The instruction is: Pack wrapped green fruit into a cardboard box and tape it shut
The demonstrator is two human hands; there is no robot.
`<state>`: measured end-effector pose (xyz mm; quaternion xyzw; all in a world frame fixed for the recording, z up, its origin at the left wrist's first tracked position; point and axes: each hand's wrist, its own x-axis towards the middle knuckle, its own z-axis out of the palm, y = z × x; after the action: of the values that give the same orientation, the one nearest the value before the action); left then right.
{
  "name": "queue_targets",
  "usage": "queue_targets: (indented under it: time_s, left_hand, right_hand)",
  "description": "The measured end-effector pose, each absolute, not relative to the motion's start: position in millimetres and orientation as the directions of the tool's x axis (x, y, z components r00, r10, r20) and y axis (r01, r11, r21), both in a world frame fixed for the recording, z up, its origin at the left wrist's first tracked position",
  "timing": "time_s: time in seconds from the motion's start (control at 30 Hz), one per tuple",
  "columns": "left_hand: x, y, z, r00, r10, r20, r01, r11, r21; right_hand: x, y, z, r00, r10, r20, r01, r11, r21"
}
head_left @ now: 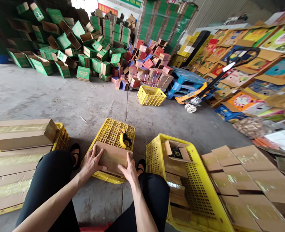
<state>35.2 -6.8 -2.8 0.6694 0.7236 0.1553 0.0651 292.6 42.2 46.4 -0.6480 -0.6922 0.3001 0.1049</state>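
Observation:
A small closed cardboard box (112, 158) lies on the yellow plastic crate (105, 128), which stands upside down between my knees. My left hand (93, 161) holds the box's left end, with the thumb and fingers spread over its top. At the other end my right hand (129, 167) grips the right side, thumb and fingers on the cardboard. Just beyond the box a tape dispenser (125, 139), yellow and black, rests on the crate, touched by neither hand.
To the right, a deep yellow crate (200, 190) contains several small boxes, one an open box (177, 151) with dark contents. Taped cartons (251, 180) lie beyond it; long cartons (22, 133) are stacked left. Farther off are a yellow basket (151, 96) and a pallet jack (195, 96).

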Motion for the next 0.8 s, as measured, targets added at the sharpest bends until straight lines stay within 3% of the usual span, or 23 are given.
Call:
queue_targets:
  time_s: [0.17, 0.47, 0.8]
  left_hand:
    - [37, -4, 0, -0.103, 0.992, 0.070, 0.957, 0.079, 0.279]
    - [39, -5, 3, -0.141, 0.989, 0.046, 0.934, 0.117, 0.337]
    - [39, -3, 4, -0.136, 0.990, 0.025, 0.939, 0.121, 0.322]
  right_hand:
    - [291, 35, 50, -0.102, 0.960, -0.259, 0.863, -0.044, -0.503]
    - [295, 26, 66, -0.165, 0.935, -0.314, 0.889, 0.003, -0.458]
    - [284, 19, 68, -0.151, 0.960, -0.236, 0.927, 0.055, -0.370]
